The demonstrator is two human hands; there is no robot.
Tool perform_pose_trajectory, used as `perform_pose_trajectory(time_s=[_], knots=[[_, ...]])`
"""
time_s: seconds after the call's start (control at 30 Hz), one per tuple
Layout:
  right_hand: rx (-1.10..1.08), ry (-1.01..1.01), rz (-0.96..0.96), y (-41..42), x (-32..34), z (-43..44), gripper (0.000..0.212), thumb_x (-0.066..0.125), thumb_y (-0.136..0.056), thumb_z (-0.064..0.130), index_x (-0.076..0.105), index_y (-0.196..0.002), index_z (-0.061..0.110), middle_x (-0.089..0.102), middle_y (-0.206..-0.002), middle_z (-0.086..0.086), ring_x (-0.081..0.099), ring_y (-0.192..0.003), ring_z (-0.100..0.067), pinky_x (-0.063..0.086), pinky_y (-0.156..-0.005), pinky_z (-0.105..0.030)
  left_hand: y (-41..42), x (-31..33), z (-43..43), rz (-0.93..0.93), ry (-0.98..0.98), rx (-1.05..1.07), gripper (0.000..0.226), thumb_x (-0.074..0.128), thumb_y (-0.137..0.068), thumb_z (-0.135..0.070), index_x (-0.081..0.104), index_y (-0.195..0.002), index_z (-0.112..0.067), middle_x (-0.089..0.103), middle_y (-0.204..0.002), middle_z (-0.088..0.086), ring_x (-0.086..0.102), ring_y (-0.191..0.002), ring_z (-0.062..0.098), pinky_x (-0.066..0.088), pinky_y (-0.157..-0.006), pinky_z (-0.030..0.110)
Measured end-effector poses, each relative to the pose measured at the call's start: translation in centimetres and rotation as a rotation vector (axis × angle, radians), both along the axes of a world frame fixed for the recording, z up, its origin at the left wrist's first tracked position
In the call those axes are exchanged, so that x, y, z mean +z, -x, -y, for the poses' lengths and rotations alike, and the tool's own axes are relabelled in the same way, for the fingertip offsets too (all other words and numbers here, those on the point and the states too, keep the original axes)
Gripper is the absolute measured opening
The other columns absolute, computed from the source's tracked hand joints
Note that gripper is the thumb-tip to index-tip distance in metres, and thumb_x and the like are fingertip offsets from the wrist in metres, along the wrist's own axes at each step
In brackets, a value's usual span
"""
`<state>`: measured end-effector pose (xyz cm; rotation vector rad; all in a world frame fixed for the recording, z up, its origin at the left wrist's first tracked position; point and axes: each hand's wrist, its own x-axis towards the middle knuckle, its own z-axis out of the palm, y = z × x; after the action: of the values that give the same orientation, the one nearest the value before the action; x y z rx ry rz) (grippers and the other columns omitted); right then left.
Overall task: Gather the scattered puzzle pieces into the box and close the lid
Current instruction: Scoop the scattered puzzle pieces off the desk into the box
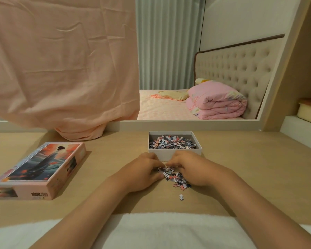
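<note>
A white open box (175, 155) stands at the back middle of the wooden table, partly filled with puzzle pieces (171, 141). Just in front of it lies a small heap of loose puzzle pieces (174, 177). My left hand (144, 168) and my right hand (188, 168) cup this heap from either side, fingertips almost touching at its far edge. A single white piece (181, 196) lies alone nearer to me. The pink lid (38, 170) with a painted figure rests face up at the left.
A mirror (205, 69) runs along the table's back, with a peach cloth (61, 69) draped over its left part and bunched on the table. A white shelf step (302, 132) with a yellow container sits at the right. A white cloth (169, 230) lies at the near edge.
</note>
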<state>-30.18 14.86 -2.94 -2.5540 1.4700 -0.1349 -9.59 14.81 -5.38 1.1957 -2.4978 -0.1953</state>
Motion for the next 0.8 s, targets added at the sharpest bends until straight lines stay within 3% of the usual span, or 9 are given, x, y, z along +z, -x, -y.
perform_pose_trajectory(time_s=[0.1,0.2,0.3,0.37,0.6,0.73,0.8], knots=[[-0.02,-0.046,0.028,0.3,0.3,-0.2,0.044,0.047,-0.095,0.001,0.069,-0.121,0.031,0.062,-0.115,0.005,0.06,-0.103,-0.017,0.05,-0.094,-0.037,0.1,0.7,-0.4,0.001,-0.06,0.016,0.034,0.06,-0.093,-0.04,0.066,-0.123,-0.025,0.057,-0.108,-0.004,0.052,-0.096,0.008,0.04,-0.083,0.021],[-0.065,-0.074,0.165,1.5,2.0,-1.0,0.034,0.062,-0.094,0.023,0.063,-0.125,0.036,0.062,-0.106,0.016,0.059,-0.09,-0.004,0.049,-0.086,-0.026,0.3,1.0,-1.2,0.006,-0.114,0.068,0.061,0.06,-0.083,-0.063,0.058,-0.132,-0.027,0.052,-0.111,-0.009,0.052,-0.1,0.008,0.044,-0.092,0.028],[-0.129,-0.18,0.067,2.1,2.8,-1.9,0.071,0.081,-0.075,0.046,0.05,-0.138,0.034,0.056,-0.106,0.016,0.057,-0.091,-0.003,0.045,-0.082,-0.022,1.2,0.8,-2.3,0.081,-0.21,0.11,0.098,0.054,-0.063,-0.088,0.044,-0.141,-0.03,0.041,-0.12,-0.012,0.04,-0.116,0.008,0.039,-0.103,0.033],[-0.164,-0.22,-0.04,2.1,2.6,-2.1,0.084,0.084,-0.068,0.05,0.047,-0.141,0.03,0.055,-0.103,0.015,0.056,-0.092,-0.006,0.045,-0.081,-0.024,2.1,0.5,-2.6,0.142,-0.171,0.118,0.107,0.054,-0.057,-0.091,0.04,-0.143,-0.03,0.037,-0.123,-0.011,0.033,-0.121,0.008,0.037,-0.106,0.034],[-0.166,-0.178,0.125,1.6,1.6,-1.5,0.049,0.084,-0.075,0.036,0.068,-0.12,0.023,0.069,-0.092,0.009,0.063,-0.083,-0.007,0.048,-0.075,-0.022,2.6,-0.3,-1.5,-0.039,-0.079,0.085,0.056,0.065,-0.083,-0.056,0.06,-0.129,-0.025,0.048,-0.11,-0.004,0.046,-0.108,0.012,0.042,-0.097,0.029],[-0.207,-0.151,0.17,2.1,1.6,-1.3,0.045,0.083,-0.073,0.025,0.07,-0.116,0.021,0.073,-0.087,0.011,0.064,-0.078,-0.002,0.051,-0.075,-0.02,1.2,0.5,-1.1,-0.105,-0.114,0.103,0.055,0.066,-0.085,-0.052,0.057,-0.132,-0.025,0.048,-0.112,-0.008,0.051,-0.097,0.006,0.045,-0.092,0.026],[-0.234,-0.138,0.177,2.6,1.8,-1.3,0.039,0.082,-0.073,0.021,0.073,-0.111,0.02,0.074,-0.084,0.011,0.065,-0.077,-0.002,0.054,-0.076,-0.022,0.0,1.2,-1.0,-0.032,-0.151,0.127,0.055,0.066,-0.083,-0.053,0.056,-0.131,-0.029,0.046,-0.113,-0.012,0.05,-0.098,0.006,0.043,-0.09,0.023]])
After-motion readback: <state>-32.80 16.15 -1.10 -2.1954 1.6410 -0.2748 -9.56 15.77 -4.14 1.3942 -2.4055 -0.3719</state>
